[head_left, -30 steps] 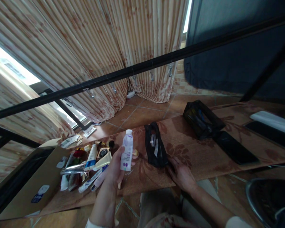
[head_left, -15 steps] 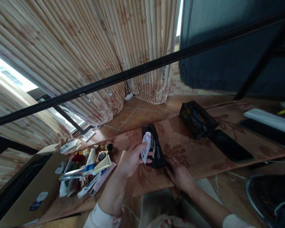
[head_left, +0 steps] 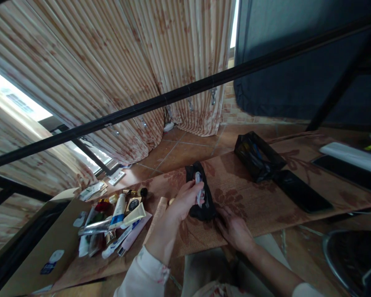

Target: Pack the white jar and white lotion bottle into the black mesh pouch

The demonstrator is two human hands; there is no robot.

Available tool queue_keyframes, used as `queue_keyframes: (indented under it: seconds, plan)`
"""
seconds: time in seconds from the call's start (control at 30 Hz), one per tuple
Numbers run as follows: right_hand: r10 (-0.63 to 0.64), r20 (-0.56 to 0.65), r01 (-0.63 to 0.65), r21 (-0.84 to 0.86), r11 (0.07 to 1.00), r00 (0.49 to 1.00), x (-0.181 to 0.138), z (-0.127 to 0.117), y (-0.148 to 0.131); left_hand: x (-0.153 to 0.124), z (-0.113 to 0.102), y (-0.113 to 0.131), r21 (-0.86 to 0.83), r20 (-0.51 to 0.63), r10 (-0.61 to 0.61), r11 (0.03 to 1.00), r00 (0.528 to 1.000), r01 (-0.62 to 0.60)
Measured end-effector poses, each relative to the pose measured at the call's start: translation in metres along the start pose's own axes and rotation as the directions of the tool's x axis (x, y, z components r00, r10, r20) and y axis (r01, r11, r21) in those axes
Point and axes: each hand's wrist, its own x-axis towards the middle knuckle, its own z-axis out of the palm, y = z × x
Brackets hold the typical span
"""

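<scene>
My left hand (head_left: 185, 201) is closed on a small white tube (head_left: 198, 179) with purple print. It holds the tube upright at the mouth of a black pouch (head_left: 204, 213), and the lower part of the tube sits inside the opening. At the near right corner of the pouch, my right hand (head_left: 235, 229) grips its edge; the fingertips are partly hidden. Left of my left forearm lies a peach-coloured tube (head_left: 157, 215), with a small round pale item just behind the wrist.
Cosmetic tubes and bottles (head_left: 119, 225) lie heaped at the left, beside a cardboard box (head_left: 60, 239). Toward the right are a black mesh case (head_left: 256, 159), a black phone-like slab (head_left: 303, 192) and a white roll (head_left: 352, 156). A dark metal bar (head_left: 173, 97) crosses beyond the cloth-covered bench.
My left hand has moved right with the white tube and turned it, bringing its lower part into the pouch's mouth. The peach-coloured tube is now uncovered. My right hand stays at the pouch's corner.
</scene>
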Motion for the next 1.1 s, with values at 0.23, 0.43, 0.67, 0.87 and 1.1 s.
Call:
queue_keyframes:
  seconds: [0.23,0.43,0.67,0.87,1.1]
  plan:
    - [-0.003,-0.002,0.003,-0.014,1.000,1.000,0.000,0.000,0.000,0.016,0.005,-0.022,0.007,0.008,0.072,0.997,0.997,-0.072]
    - [-0.001,-0.012,0.001,-0.004,1.000,1.000,-0.001,0.000,0.000,0.031,0.015,-0.044,0.155,-0.052,0.208,0.968,0.977,-0.198]
    - [-0.001,-0.006,0.001,0.003,1.000,1.000,-0.001,-0.002,-0.001,0.029,0.028,-0.053,0.433,-0.100,0.277,0.877,0.956,-0.209]
    - [-0.015,-0.013,0.016,0.031,0.999,1.000,-0.001,-0.004,-0.003,-0.014,0.042,-0.045,0.533,-0.108,0.321,0.818,0.941,-0.218]
    - [0.005,0.041,-0.004,-0.004,1.000,0.999,-0.002,-0.004,-0.001,-0.046,0.048,-0.044,0.788,-0.096,0.401,0.589,0.911,-0.176]
